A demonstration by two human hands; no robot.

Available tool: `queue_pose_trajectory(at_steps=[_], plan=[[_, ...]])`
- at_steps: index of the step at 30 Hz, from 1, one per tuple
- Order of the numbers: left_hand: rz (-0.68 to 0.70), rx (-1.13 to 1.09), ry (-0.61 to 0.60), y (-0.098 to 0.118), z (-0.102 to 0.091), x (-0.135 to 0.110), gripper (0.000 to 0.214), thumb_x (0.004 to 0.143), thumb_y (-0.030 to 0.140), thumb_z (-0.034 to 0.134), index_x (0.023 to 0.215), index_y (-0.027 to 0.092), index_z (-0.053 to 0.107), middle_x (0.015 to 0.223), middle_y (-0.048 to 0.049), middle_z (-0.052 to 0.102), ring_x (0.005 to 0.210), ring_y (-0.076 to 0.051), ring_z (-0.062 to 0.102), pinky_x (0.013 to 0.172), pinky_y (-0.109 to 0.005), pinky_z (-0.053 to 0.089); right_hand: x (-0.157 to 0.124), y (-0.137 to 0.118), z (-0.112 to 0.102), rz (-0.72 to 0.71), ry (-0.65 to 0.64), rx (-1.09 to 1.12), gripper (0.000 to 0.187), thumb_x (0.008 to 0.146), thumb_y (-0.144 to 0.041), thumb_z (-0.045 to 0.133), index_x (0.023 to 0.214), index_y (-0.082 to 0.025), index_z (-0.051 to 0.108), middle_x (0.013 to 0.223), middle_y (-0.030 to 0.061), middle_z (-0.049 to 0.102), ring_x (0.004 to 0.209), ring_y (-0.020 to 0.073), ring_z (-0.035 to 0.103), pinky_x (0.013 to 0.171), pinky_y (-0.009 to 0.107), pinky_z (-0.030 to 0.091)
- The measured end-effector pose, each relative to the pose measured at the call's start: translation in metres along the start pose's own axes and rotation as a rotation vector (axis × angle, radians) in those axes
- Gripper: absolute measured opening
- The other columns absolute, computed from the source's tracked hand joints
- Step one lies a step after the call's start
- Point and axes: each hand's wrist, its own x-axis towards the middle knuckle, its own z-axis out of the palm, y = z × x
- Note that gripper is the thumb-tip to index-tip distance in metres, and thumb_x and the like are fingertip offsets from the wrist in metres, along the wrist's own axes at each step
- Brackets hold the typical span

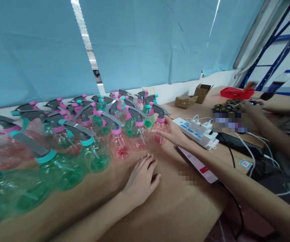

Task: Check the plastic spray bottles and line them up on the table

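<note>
My right hand (171, 132) is closed around the body of a pink spray bottle (160, 127) with a grey trigger head, upright at the right end of the rows. My left hand (142, 178) lies palm down on the brown tabletop (170, 208), its fingers stretched out and nothing in it. Just beyond its fingertips stand another pink spray bottle (119, 143) and a green spray bottle (94, 154) with a turquoise collar. Many more pink and green spray bottles crowd the left side of the table in rows.
A white power strip (196, 132) with plugs and cables lies right of my right hand, and a phone (197, 164) lies under my right forearm. Small cardboard boxes (186, 101) and a red tray (237, 92) stand farther back. Another person's hands (252, 107) handle dark items at the right.
</note>
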Motion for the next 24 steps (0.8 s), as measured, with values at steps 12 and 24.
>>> queue_pose_trajectory(at_steps=[12, 24], plan=[[-0.038, 0.022, 0.033, -0.014, -0.014, -0.052, 0.039, 0.094, 0.032, 0.044, 0.125, 0.011, 0.054, 0.134, -0.0174, 0.054, 0.127, -0.031, 0.047, 0.102, -0.052, 0.039, -0.081, -0.098, -0.008, 0.038, -0.074, -0.074, 0.058, 0.084, -0.049, 0.060, 0.129, -0.018, 0.040, 0.130, 0.0162, 0.054, 0.120, 0.0296, 0.052, 0.098, 0.049, 0.044], [-0.288, 0.150, 0.065, -0.041, -0.079, -0.227, 0.034, 0.096, 0.032, 0.043, 0.124, 0.016, 0.054, 0.126, -0.0123, 0.059, 0.117, -0.028, 0.055, 0.099, -0.046, 0.043, -0.095, -0.224, 0.125, -0.207, -0.562, 0.273, 0.033, 0.091, -0.035, 0.054, 0.119, -0.020, 0.050, 0.125, 0.0104, 0.059, 0.120, 0.0222, 0.054, 0.102, 0.043, 0.043]])
